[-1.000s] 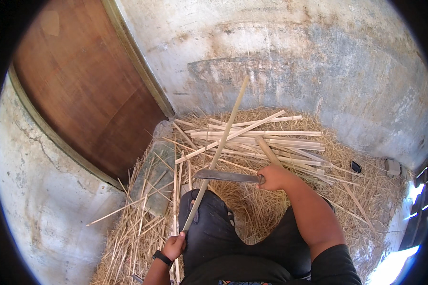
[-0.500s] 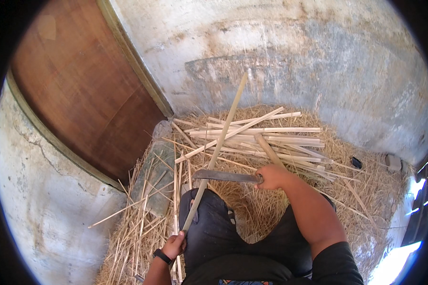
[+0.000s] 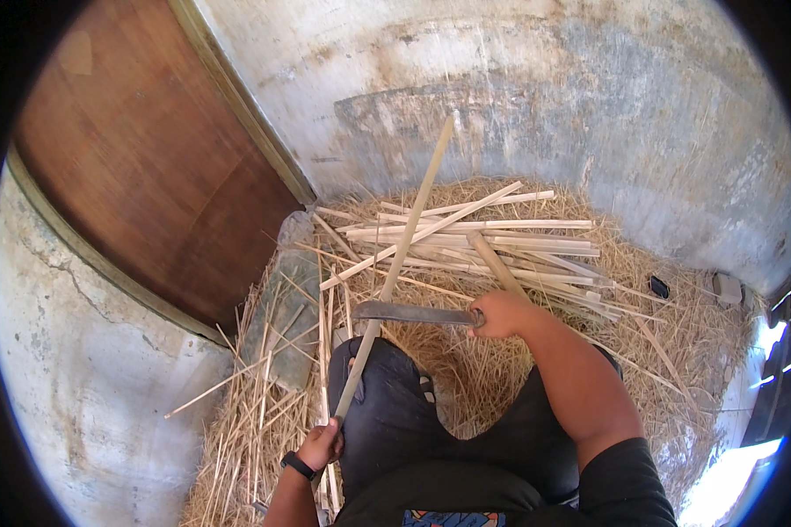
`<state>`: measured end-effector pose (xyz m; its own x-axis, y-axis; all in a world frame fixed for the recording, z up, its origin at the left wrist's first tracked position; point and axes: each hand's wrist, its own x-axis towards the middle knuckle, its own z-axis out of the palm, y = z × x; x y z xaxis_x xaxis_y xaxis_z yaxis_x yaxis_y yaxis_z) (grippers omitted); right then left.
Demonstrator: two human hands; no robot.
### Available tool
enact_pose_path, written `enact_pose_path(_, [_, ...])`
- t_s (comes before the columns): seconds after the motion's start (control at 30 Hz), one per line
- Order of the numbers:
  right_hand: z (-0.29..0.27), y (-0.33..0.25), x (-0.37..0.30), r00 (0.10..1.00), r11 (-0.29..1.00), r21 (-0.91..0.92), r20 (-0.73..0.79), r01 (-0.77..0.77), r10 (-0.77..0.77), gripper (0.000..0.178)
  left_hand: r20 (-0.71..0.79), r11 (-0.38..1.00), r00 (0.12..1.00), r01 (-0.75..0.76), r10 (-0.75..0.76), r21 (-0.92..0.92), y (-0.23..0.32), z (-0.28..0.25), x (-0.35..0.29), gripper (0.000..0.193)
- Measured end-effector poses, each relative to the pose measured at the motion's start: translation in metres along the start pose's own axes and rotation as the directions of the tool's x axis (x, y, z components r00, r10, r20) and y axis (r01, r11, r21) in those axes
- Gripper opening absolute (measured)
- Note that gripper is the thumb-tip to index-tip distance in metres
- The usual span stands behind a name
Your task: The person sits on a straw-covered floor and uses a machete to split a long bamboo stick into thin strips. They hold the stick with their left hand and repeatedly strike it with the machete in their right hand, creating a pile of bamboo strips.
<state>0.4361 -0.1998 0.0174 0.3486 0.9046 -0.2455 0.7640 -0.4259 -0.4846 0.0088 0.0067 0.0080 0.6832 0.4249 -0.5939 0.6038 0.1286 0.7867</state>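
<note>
My left hand (image 3: 322, 443) is closed round the lower end of a long, pale bamboo strip (image 3: 416, 211), beside my left thigh. The strip slants up and away across my left knee, its far end in front of the wall. In my right hand (image 3: 499, 314) is the handle of a machete (image 3: 417, 314). Its dark blade points left and crosses over the strip just beyond the knee. A thick wooden stick (image 3: 494, 261) shows just past my right hand, lying against the pile; its near end is hidden by the hand.
Split bamboo strips (image 3: 536, 240) lie heaped on shavings (image 3: 466, 386) beyond my knees. A grey stone slab (image 3: 291, 307) with thin slivers on it is at the left, near a brown door (image 3: 158, 149). A small black object (image 3: 658, 286) rests at the right, below the wall (image 3: 589, 97).
The view has shifted slightly, moving the scene a little up. Both hands keep their holds, and the machete stays across the strip with hardly any movement along it.
</note>
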Motion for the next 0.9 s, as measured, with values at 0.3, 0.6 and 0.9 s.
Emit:
enact_pose_path(0.3, [-0.002,-0.002,0.001,0.999,1.000,0.004,0.032,-0.014,0.014,0.047,0.003,0.999,1.000,0.028,-0.028,-0.041,0.007,0.004,-0.002,0.067])
enact_pose_path(0.6, [0.003,0.002,-0.001,0.998,0.999,-0.008,-0.050,0.037,-0.038,0.043,0.052,0.997,0.998,0.051,-0.048,-0.065,0.007,0.000,-0.002,0.067])
enact_pose_path(0.9, [-0.002,-0.002,-0.001,1.000,1.000,0.006,0.015,0.008,-0.009,0.046,0.103,0.982,0.993,0.082,-0.065,-0.168,-0.004,-0.006,0.004,0.066])
